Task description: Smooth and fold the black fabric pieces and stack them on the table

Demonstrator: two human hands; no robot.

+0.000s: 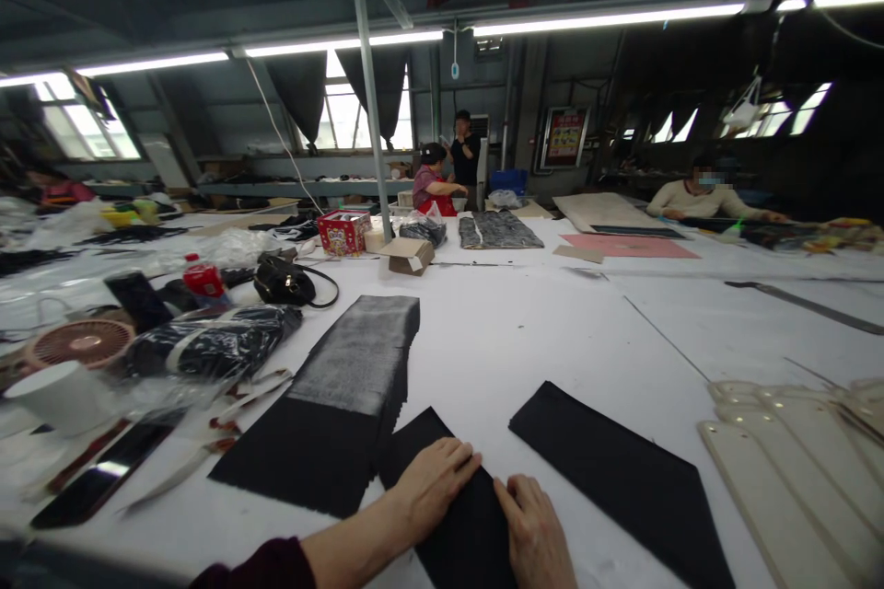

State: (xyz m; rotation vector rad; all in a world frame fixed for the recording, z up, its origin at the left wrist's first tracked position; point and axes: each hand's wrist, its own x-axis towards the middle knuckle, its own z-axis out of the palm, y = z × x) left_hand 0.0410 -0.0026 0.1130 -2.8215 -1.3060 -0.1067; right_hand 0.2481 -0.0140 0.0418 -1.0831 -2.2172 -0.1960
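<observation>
A black fabric piece [464, 529] lies on the white table directly before me, its pointed top corner facing away. My left hand [435, 483] rests across its upper part, fingers bent together at its right edge. At that same edge, slightly nearer, my right hand [535, 529] has its thumb and fingers closed on the fabric. Another stack of cut black pieces [614, 479] lies to the right, apart from my hands. Left of my hands is a larger stack of black fabric [296, 451], its far part greyish [359, 350] and its edges frayed.
Pale flat templates [780, 451] lie at right, and a long metal blade-like strip [815, 306] beyond them. At left are a phone [110, 469], white cup [59, 396], pink fan [83, 343], plastic-wrapped bundle [214, 340] and black handbag [283, 281]. Other people work farther back.
</observation>
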